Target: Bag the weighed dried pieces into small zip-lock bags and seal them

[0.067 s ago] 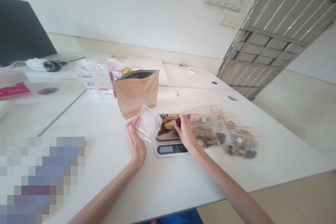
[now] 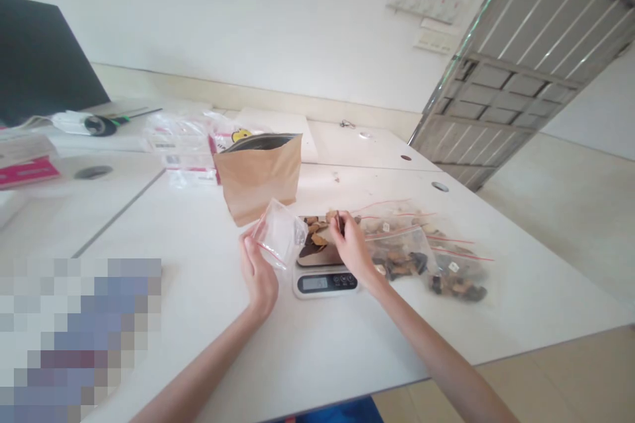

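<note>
My left hand (image 2: 258, 275) holds a small clear zip bag (image 2: 278, 232) upright between its fingers and thumb, its mouth facing the scale. My right hand (image 2: 353, 246) pinches a thin dark dried piece (image 2: 338, 221) above a digital kitchen scale (image 2: 325, 283). The scale carries a heap of brown and dark dried chips (image 2: 315, 238) on its pan. Just right of my right hand lie two clear zip bags of similar chips (image 2: 401, 252) (image 2: 456, 281), their red-lined seals overlapping. A kraft paper pouch (image 2: 258, 182) stands open behind the small bag.
White packets and pink-marked boxes lie at the back left, near a dark laptop screen and a cable. A pixelated blur covers the lower left. The white table's front edge runs below my arms, and a metal door stands at the right.
My right hand has risen from the heap on the scale and now pinches a dark piece. My left hand and the small bag have hardly moved.
</note>
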The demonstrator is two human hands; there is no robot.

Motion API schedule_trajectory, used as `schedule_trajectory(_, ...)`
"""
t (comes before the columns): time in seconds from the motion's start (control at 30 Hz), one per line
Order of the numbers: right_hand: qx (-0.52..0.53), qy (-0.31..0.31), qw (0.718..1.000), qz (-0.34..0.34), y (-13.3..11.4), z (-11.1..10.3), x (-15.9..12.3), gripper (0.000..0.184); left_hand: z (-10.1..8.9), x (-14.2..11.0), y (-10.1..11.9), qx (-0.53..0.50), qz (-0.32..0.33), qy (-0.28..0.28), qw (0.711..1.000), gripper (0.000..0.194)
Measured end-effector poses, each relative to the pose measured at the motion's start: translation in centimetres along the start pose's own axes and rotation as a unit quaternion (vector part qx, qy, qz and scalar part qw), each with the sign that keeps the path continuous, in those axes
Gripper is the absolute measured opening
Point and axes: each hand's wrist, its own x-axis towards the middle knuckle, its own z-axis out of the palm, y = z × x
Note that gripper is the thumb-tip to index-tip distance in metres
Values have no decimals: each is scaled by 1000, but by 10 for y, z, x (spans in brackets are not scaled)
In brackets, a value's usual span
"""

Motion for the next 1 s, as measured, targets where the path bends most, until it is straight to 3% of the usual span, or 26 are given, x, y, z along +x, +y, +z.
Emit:
schedule_trajectory(0.07,71,-62,995,39,-27,-4,11,28,2,0,9,-30,-20,46,998,49)
schedule_trajectory(0.13,126,-199,970,62,-55,-8,22,31,3,0,17,-52,-32,67,996,45)
schedule_trajectory(0.2,60,-359,931,32,-78,-10,31,30,3,-1,23,-64,-29,71,995,41)
schedule_trajectory(0.27,-62,-428,902,-13,-93,-6,40,31,3,-2,26,-60,-11,69,996,40)
schedule_trajectory(0.4,-216,-374,898,-82,-99,16,48,38,1,-3,29,-23,20,63,998,42)
schedule_trajectory(0.5,-239,-341,903,-107,-101,30,47,24,2,-2,30,-14,15,65,998,44)
schedule_trajectory(0.6,-278,-363,883,-106,-109,31,45,6,3,-2,30,-14,2,81,997,51)
schedule_trajectory(0.67,-303,-386,865,-103,-117,27,45,12,4,-2,30,-14,-18,84,996,55)
schedule_trajectory(0.8,-290,-401,862,-111,-123,18,49,25,3,-2,30,-19,-37,87,995,51)
schedule_trajectory(0.9,-207,-368,899,-117,-117,20,48,17,1,-1,31,-15,-32,104,994,47)
schedule_trajectory(1.0,-75,-207,968,-120,-111,36,37,20,0,0,31,-11,-52,109,993,45)
